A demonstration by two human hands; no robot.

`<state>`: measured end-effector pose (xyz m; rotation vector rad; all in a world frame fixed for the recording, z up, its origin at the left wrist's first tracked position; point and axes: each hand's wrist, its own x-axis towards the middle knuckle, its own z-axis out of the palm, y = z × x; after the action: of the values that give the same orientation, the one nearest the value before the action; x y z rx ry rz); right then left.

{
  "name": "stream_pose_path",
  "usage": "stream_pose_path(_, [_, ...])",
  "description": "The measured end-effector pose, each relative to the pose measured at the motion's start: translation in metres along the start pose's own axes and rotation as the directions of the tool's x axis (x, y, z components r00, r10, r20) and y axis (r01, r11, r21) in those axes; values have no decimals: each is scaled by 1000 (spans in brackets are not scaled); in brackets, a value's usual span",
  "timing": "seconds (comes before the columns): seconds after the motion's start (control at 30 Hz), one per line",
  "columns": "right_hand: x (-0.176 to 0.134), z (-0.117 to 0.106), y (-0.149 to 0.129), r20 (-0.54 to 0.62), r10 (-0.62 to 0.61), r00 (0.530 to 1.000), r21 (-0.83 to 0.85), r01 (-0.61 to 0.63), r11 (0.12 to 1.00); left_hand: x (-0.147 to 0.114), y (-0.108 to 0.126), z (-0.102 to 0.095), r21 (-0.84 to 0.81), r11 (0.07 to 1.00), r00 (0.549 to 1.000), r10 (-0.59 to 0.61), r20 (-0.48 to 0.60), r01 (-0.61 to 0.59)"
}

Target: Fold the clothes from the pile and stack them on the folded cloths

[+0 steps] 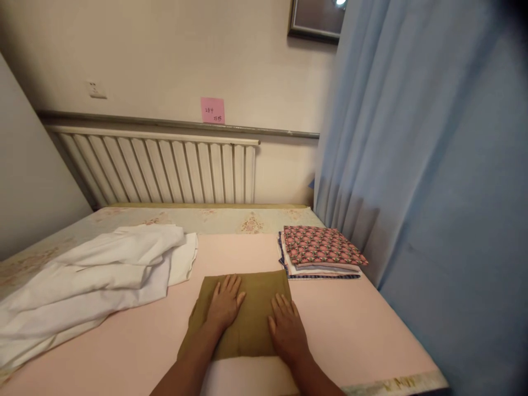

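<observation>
plain olive cloth (256, 324), folded flat, roughly rectangular; left grip (226, 303) and right grip (287, 331) atop, both released.

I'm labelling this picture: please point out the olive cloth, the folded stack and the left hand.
Olive cloth (254, 325): head view, bare middle.
Folded stack (322, 248): head view, patterned top.
Left hand (225, 305): head view, its back.

One head-worn camera, set above the near side of the bed (350, 324), faces forward and down across it to the wall (165, 49) and radiator (165, 168) at the far side. Field of view is wide. The left hand (226, 303) and right hand (286, 329) appear near the lens, below frame centre; the curtain (388, 126) bounds the view on the right.
</observation>
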<state>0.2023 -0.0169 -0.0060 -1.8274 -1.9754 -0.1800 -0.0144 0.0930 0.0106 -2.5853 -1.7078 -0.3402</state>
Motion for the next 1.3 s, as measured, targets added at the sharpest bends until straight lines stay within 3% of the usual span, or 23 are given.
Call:
stream_pose_path(0.4, [-2, 3, -1, -28, -11, 1000, -16, 10, 1000, -21, -43, -5, 88, 985, 988, -148, -48, 151])
stream_pose_path(0.77, [-4, 6, 1, -68, -39, 997, -8, 38, 999, -43, -44, -8, 76, 964, 966, -257, 12, 255])
stream_pose_path(1.3, [-6, 4, 0, -86, -44, 995, -22, 42, 999, -71, -42, -12, 66, 960, 962, -273, 8, 272])
